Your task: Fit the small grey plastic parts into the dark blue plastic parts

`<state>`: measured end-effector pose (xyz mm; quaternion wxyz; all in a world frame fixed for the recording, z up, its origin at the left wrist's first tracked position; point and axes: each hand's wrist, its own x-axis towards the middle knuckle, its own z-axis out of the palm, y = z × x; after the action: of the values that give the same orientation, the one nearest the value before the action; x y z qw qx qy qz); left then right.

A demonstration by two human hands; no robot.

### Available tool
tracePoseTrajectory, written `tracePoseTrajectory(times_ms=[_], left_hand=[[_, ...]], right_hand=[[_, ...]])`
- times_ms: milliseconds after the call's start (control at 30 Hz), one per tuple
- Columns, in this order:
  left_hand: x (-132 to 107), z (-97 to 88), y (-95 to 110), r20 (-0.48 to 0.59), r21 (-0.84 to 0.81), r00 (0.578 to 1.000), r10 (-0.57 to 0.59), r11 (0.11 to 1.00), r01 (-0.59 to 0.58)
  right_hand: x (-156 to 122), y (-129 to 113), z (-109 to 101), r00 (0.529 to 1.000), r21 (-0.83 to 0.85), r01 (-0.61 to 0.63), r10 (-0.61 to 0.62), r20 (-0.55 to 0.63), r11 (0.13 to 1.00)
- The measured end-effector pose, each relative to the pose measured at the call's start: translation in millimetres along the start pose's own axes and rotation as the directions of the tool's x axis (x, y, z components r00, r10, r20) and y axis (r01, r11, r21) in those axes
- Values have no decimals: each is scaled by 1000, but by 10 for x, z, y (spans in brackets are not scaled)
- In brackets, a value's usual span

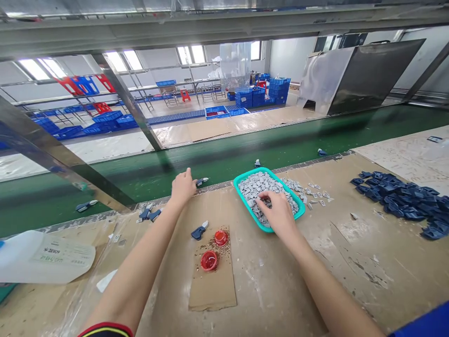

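My left hand (182,187) reaches forward to the edge of the green conveyor belt (245,154), its fingers curled at a small blue-and-white assembled part (202,181) lying there. My right hand (277,210) rests in a teal tray (242,180) filled with several small grey pieces (256,185), fingertips pinched together among them. What the fingertips hold cannot be made out. More grey pieces (315,192) lie scattered on the bench just right of the tray.
Two red caps (214,249) sit on a cardboard strip, a blue part (199,230) beside them. A heap of dark blue parts (407,199) lies at right. A white plastic jug (42,257) lies at left. Other assembled parts (86,205) ride the belt. Slanted metal struts cross the left.
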<state>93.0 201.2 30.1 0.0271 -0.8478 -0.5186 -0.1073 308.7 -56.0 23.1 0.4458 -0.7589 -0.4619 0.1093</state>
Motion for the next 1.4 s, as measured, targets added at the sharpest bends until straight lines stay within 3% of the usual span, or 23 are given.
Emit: tracePoseTrajectory(times_ms=[100, 233, 333, 433, 500, 567, 633, 667, 800, 867, 1000, 1200, 1400], left_hand=[[-59, -83, -297, -6, -46, 991, -130, 990, 130], [-179, -156, -527, -37, -187, 983, -181, 967, 171], [-350, -202, -453, -116, -353, 973, -198, 924, 146], [-704, -282, -190, -140, -536, 972, -187, 840, 85], [-1033, -379, 25, -123, -693, 977, -172, 720, 40], [-1371, -500, 211, -34, -933, 983, -182, 358, 34], [-1656, -608, 333, 43, -980, 975, -216, 179, 83], [-1765, -646, 367, 68, -984, 966, -250, 141, 106], [-1976, -669, 389, 86, -988, 911, -403, 85, 131], [-1993, -636, 381, 91, -988, 902, -423, 75, 135], [-1998, -580, 391, 130, -985, 908, -397, 51, 164], [-2050, -572, 511, 173, -979, 922, -346, 39, 199], [-2107, -582, 677, 240, -967, 941, -236, 23, 253]], right_hand=[[-34, -89, -61, 998, 292, -46, 56, -28, 955], [-211, -330, -104, 999, 545, -42, 25, 39, 837], [-389, -495, -11, 985, 608, -70, -41, 168, 791], [-519, -547, 192, 947, 636, -181, -41, 318, 751], [-566, -523, 330, 923, 627, -273, 15, 385, 729], [-588, -488, 430, 902, 609, -341, 67, 426, 716], [-599, -466, 480, 888, 592, -371, 88, 451, 715], [-604, -461, 491, 885, 585, -373, 88, 457, 720], [-628, -467, 506, 881, 550, -349, 65, 469, 759], [-641, -466, 519, 883, 526, -320, 46, 468, 788], [-649, -472, 518, 901, 524, -271, 21, 434, 807], [-631, -567, 353, 885, 588, -344, 43, 464, 732], [-673, -678, 240, 882, 643, -332, -15, 471, 690]])
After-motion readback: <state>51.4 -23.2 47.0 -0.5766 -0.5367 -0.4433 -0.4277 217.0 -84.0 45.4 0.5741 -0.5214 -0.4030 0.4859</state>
